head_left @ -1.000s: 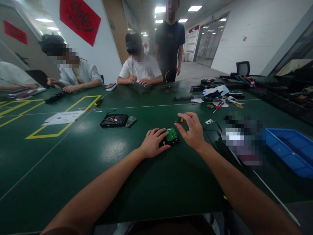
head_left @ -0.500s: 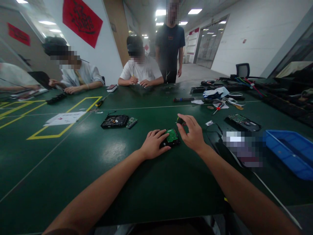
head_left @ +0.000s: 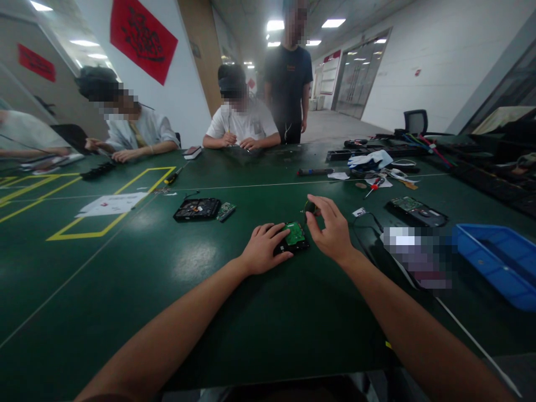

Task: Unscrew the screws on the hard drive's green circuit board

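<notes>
My left hand (head_left: 263,249) lies over the left part of a hard drive (head_left: 295,235), thumb along its near edge and fingers across its top, holding it against the table. The drive's green circuit board faces up. Just right of it, my right hand (head_left: 330,228) is raised, with thumb and fingertips pinched on a small screwdriver (head_left: 310,207). Its dark handle shows between the fingers; the thin shaft and tip are hard to make out. To the left lie another hard drive (head_left: 197,209) and a loose circuit board (head_left: 226,211).
A third hard drive (head_left: 416,211), a phone-like device (head_left: 412,254) with a cable and a blue bin (head_left: 494,259) are on the right. Farther back are gloves (head_left: 371,160) and a red screwdriver (head_left: 374,187). Several people sit or stand beyond the green table (head_left: 125,301).
The view has shifted slightly. My right hand stays beside the hard drive with the screwdriver turned a little in its fingertips; my left hand keeps its place.
</notes>
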Demonstrator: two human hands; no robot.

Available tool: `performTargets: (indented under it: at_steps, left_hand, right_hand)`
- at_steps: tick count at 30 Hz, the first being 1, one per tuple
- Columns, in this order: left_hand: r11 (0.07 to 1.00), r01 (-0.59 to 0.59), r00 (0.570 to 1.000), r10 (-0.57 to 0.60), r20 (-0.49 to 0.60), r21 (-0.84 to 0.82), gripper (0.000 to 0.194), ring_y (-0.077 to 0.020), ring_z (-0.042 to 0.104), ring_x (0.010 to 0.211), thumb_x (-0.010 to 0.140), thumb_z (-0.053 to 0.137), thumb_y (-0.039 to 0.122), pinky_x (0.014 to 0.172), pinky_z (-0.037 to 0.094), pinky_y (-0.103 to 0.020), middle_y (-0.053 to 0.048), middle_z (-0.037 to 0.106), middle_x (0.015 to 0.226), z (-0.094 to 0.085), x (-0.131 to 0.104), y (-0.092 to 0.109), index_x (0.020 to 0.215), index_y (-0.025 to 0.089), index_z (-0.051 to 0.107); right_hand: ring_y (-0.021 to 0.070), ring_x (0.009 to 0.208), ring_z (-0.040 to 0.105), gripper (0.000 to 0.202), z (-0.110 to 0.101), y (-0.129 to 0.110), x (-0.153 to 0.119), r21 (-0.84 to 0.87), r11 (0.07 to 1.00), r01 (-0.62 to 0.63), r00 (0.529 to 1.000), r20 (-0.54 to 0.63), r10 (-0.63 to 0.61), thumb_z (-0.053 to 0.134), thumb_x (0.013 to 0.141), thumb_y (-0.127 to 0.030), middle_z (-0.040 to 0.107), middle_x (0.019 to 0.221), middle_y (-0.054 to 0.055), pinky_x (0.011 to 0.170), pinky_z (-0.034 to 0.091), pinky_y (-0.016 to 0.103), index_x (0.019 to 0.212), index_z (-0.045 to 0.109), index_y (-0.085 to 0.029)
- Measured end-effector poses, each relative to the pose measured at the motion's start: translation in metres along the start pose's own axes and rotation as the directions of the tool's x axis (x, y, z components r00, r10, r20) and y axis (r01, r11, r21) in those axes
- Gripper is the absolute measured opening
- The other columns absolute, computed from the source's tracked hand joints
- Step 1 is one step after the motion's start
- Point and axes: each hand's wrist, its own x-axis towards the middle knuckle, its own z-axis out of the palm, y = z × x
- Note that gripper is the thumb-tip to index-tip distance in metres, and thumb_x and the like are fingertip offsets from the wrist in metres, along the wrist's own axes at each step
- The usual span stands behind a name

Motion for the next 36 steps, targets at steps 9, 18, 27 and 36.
performTargets:
  at_steps: [9, 18, 27, 36]
  left_hand:
    - [1.0, 0.003, 1.0, -0.003, 0.001, 0.006, 0.074, -0.0387, 0.038, 0.143, 0.094, 0.057, 0.068, 0.117, 0.031, -0.061, -0.008, 0.043, 0.161, -0.0007, -0.0003, 0.0011, 0.156, 0.029, 0.043]
    - [1.0, 0.001, 1.0, -0.001, -0.003, 0.009, 0.074, -0.0389, 0.038, 0.144, 0.094, 0.056, 0.068, 0.117, 0.031, -0.061, -0.009, 0.043, 0.161, -0.0015, 0.0, 0.0017, 0.156, 0.029, 0.044]
    - [1.0, -0.001, 1.0, 0.001, -0.011, 0.002, 0.074, -0.0382, 0.038, 0.144, 0.093, 0.057, 0.068, 0.118, 0.03, -0.06, -0.007, 0.043, 0.161, 0.0009, 0.0, 0.0005, 0.156, 0.03, 0.044]
    - [1.0, -0.002, 1.0, 0.002, -0.002, 0.018, 0.075, -0.0389, 0.038, 0.143, 0.094, 0.056, 0.068, 0.117, 0.031, -0.06, -0.008, 0.042, 0.162, -0.0001, 0.0001, 0.0002, 0.156, 0.029, 0.044]
  right_hand:
    - [0.0275, 0.101, 0.063, 0.039, 0.0014, 0.0043, -0.0025, -0.029, 1.0, -0.01, 1.0, -0.02, 0.009, 0.068, 0.097, -0.032, 0.061, 0.114, 0.008, 0.085, 0.059, 0.047, 0.134, 0.058, -0.032]
    - [0.0277, 0.109, 0.063, 0.043, 0.002, 0.0011, -0.0016, 0.015, 1.0, -0.01, 1.0, 0.004, 0.01, 0.06, 0.101, -0.027, 0.061, 0.124, 0.009, 0.092, 0.058, 0.049, 0.143, 0.054, -0.033]
    - [0.0258, 0.1, 0.064, 0.038, 0.0011, 0.0013, -0.0005, -0.002, 1.0, 0.0, 1.0, 0.001, 0.0, 0.061, 0.101, -0.028, 0.061, 0.12, 0.008, 0.088, 0.059, 0.048, 0.139, 0.055, -0.032]
    - [0.0264, 0.104, 0.064, 0.037, 0.0008, 0.0018, -0.0001, -0.016, 1.0, 0.011, 1.0, -0.012, -0.011, 0.061, 0.1, -0.027, 0.062, 0.12, 0.009, 0.089, 0.058, 0.046, 0.137, 0.056, -0.03]
